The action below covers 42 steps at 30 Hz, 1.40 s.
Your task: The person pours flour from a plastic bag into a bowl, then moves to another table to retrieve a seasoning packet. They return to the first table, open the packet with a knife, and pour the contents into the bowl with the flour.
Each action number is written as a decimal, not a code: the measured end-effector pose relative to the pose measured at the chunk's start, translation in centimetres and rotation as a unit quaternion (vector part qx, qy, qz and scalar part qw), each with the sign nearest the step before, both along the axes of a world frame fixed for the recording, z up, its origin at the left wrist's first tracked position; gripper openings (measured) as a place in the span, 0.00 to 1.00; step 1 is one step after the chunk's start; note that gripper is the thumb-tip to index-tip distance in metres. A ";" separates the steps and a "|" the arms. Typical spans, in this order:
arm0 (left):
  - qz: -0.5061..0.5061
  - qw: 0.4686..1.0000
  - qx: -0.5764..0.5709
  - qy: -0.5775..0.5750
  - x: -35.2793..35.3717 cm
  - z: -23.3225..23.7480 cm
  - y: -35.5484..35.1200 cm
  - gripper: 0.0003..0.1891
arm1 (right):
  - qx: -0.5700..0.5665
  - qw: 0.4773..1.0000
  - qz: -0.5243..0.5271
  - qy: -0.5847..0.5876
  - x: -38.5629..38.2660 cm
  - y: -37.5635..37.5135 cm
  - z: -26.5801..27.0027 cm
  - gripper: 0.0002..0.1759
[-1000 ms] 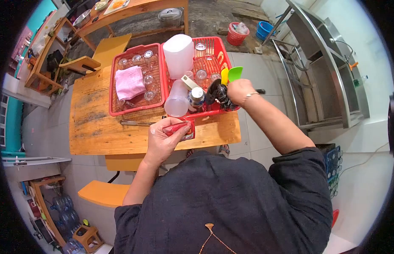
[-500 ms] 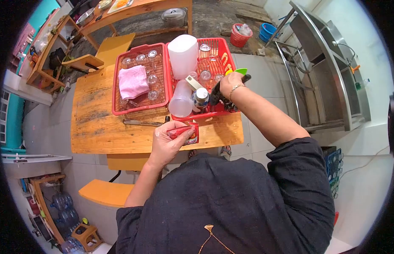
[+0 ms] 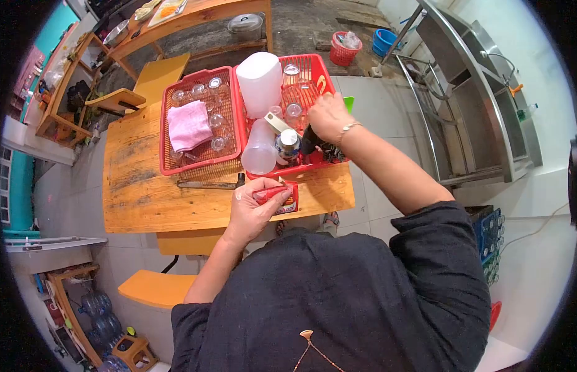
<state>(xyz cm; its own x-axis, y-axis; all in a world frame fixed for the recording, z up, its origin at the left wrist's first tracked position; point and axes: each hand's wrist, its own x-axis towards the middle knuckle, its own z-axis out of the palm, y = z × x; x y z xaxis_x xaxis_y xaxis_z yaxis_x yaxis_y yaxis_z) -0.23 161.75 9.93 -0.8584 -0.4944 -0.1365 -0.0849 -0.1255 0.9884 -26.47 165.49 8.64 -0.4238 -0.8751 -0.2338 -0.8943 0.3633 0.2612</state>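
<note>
My left hand (image 3: 254,208) pinches a small red packet (image 3: 289,199) over the near edge of the wooden table (image 3: 133,208). My right hand (image 3: 330,118) is over the right side of the right red basket (image 3: 310,168), its fingers curled down by a dark object (image 3: 310,140). What those fingers hold is hidden. A green piece (image 3: 349,104) shows just beyond that hand. Left of it in the basket are a jar with a white lid (image 3: 288,145), a frosted pitcher lying tilted (image 3: 259,152), a white container (image 3: 258,84) and upturned glasses (image 3: 292,111).
The left red basket (image 3: 163,149) holds several glasses and a folded pink cloth (image 3: 189,126). A hammer (image 3: 211,185) lies in front of it. A steel sink stand (image 3: 480,111) is at the right. A yellow chair (image 3: 153,288) stands at the near left.
My right hand has shifted slightly left and turned downward over the dark object; a yellow piece beside it no longer shows. My left hand keeps the packet. The view has shifted slightly.
</note>
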 end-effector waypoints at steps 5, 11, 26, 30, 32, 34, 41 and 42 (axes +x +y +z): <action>-0.011 1.000 0.001 0.005 -1.2 -0.7 0.5 0.04 | -0.266 0.891 0.062 -0.362 3.9 5.8 7.1 0.16; -0.085 0.996 -0.009 0.012 -4.3 -0.7 3.2 0.04 | -0.286 0.833 0.080 -0.467 6.0 12.2 5.2 0.09; -0.126 0.980 -0.143 0.066 -18.6 -1.0 21.9 0.12 | -0.523 0.691 -0.190 -0.461 -1.3 32.1 2.4 0.06; -0.109 0.945 -0.280 0.130 -23.2 -0.3 29.3 0.10 | -0.614 0.656 -0.229 -0.374 -5.4 39.1 0.2 0.10; -0.154 0.952 -0.244 0.101 -24.5 -0.9 32.7 0.11 | -0.639 0.524 -0.302 -0.475 -10.3 43.9 1.0 0.10; -0.209 0.961 -0.170 0.061 -25.9 -2.4 35.0 0.10 | -0.625 0.454 -0.333 -0.542 -12.7 47.4 2.3 0.10; -0.219 0.973 0.068 -0.013 -31.1 -1.4 36.9 0.10 | -0.526 0.381 -0.363 -0.669 -16.3 51.8 2.2 0.08; -0.211 0.975 0.063 -0.011 -31.9 -1.8 36.6 0.10 | -0.518 0.367 -0.368 -0.680 -17.1 51.8 1.7 0.08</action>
<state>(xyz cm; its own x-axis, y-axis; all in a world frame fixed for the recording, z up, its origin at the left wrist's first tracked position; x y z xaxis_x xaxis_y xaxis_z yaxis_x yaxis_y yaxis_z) -32.12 198.32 8.17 -0.9782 -0.0760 -0.1934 -0.1756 -0.1956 0.9648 -43.54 217.33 10.35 -0.7421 -0.5587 -0.3704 0.4967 -0.0873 -0.8635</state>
